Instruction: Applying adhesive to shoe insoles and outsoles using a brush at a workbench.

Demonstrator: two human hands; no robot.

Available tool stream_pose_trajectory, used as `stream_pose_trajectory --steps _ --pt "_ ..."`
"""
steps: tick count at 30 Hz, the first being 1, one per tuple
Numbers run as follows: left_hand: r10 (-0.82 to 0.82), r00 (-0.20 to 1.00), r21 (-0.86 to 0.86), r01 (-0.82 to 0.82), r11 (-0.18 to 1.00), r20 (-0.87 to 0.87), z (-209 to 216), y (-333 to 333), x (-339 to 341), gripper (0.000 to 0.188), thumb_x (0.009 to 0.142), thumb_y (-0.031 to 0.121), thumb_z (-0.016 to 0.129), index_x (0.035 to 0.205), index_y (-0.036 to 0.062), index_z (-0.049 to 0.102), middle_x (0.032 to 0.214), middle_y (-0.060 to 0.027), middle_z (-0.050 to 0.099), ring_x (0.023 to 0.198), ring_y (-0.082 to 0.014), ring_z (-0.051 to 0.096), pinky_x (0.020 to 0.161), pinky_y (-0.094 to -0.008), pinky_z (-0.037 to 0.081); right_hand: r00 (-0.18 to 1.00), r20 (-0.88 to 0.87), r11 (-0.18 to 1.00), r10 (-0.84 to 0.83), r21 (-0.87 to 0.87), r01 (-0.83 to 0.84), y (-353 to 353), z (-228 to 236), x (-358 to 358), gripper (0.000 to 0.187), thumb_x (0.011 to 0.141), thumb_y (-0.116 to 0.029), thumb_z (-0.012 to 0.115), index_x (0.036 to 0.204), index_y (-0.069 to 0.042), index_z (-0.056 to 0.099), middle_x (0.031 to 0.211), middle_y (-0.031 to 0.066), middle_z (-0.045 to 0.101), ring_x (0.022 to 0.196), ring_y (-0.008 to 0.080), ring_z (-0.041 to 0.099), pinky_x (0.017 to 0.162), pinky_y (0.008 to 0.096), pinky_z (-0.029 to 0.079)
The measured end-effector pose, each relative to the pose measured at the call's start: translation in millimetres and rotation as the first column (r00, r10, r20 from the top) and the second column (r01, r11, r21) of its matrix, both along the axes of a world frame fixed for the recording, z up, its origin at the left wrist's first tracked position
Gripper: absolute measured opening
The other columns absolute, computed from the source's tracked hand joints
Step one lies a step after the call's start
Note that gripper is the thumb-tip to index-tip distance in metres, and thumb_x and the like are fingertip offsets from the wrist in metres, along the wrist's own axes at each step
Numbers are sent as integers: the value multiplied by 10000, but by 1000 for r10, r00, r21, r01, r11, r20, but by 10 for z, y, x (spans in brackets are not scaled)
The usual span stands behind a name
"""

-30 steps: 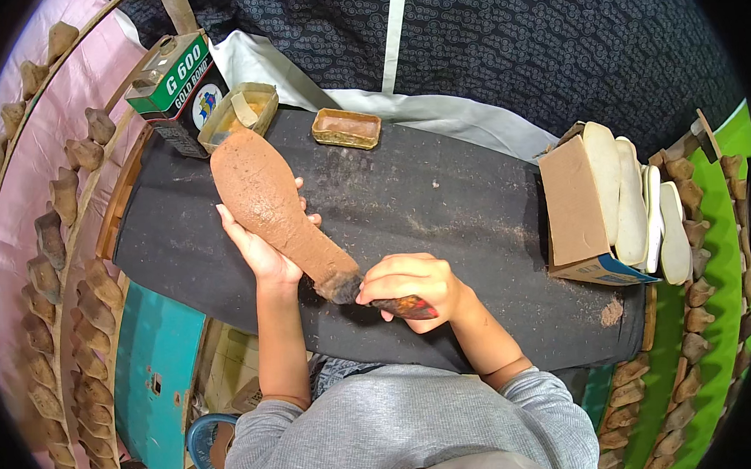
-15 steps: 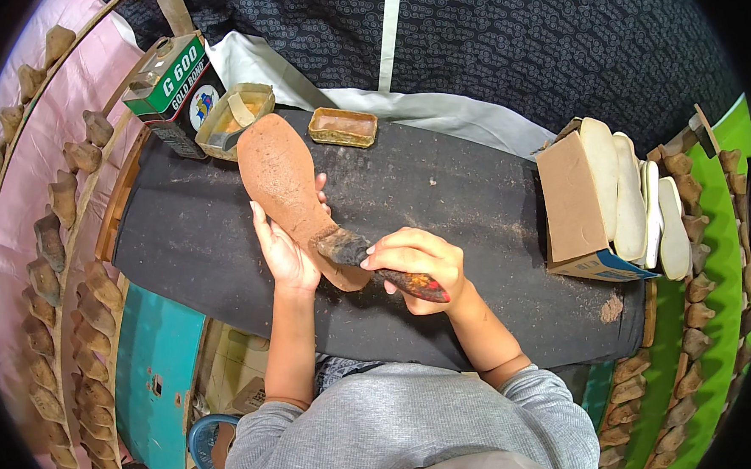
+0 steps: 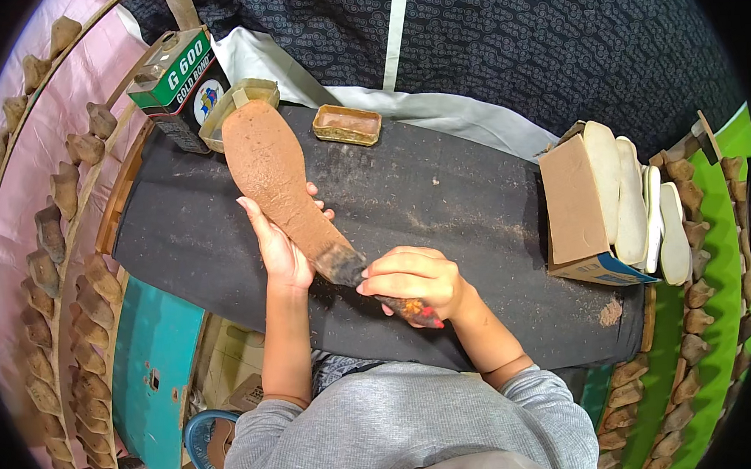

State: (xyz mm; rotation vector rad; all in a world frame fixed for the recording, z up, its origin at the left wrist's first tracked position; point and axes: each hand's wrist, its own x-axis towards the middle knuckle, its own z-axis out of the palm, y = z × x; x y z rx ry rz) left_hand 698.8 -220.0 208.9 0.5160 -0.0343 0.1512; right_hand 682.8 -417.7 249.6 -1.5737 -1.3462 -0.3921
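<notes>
My left hand point(image 3: 288, 254) is closed around the waist of a brown shoe sole point(image 3: 264, 160), with its thumb along one edge and its fingertips showing at the other. The sole's wide toe end points up and left, and its face looks damp and speckled. In my right hand point(image 3: 416, 276) is a brush point(image 3: 413, 311) with a dark, stained handle, gripped between thumb and fingers. Its blackened bristles lie over the heel end of the sole and cover it.
Black cloth point(image 3: 467, 204) with scattered crumbs covers the table. A green-and-black tin point(image 3: 177, 96), an open container point(image 3: 212, 139) and a small tray point(image 3: 349, 139) stand at the back left. At right, a cardboard box point(image 3: 570, 194) holds pale soles point(image 3: 627, 200). Racked shoe lasts point(image 3: 65, 195) flank both sides.
The brush has swept down toward the heel's end, over which its bristles now lie. The sole has shifted slightly left with my left hand.
</notes>
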Motion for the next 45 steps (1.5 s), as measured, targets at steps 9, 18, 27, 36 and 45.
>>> stream_pose_trajectory --steps 9,18,27,36,45 --pt "73 997 0 -73 997 -16 48 63 15 754 887 712 293 1212 54 469 945 -100 581 766 -185 605 694 -396 541 998 -21 994 57 -95 -58 -67 -97 1 323 606 -71 702 920 -6 665 929 131 630 773 285 639 668 352 539" --pt "113 993 14 -113 993 -28 66 69 18 746 887 710 303 1239 70 456 938 -102 578 765 -186 600 688 -405 538 999 19 999 31 -31 -31 -40 -116 17 335 596 -58 689 927 -15 669 924 118 632 769 282 638 674 348 540" --pt "-98 995 -52 98 994 16 -19 -6 -17 708 924 657 283 1244 49 456 969 -140 590 805 -236 634 726 -456 555 995 71 998 -66 -12 67 -23 40 120 329 618 -67 696 939 -5 652 915 112 633 773 282 638 687 357 537" --pt "-156 988 -70 154 986 -13 -40 9 14 704 931 650 282 1222 44 491 968 -142 596 788 -225 625 718 -398 539 999 -8 994 32 -103 -33 -99 87 89 335 601 -40 692 933 -18 656 913 124 633 790 287 643 702 355 536" --pt "-215 972 -6 215 977 -99 -21 -197 -79 712 931 646 282 1238 39 493 1061 -160 621 841 -253 665 694 -391 585 986 72 989 -147 20 146 -40 254 221 335 616 -19 713 945 -13 651 907 129 630 761 293 639 670 354 535"
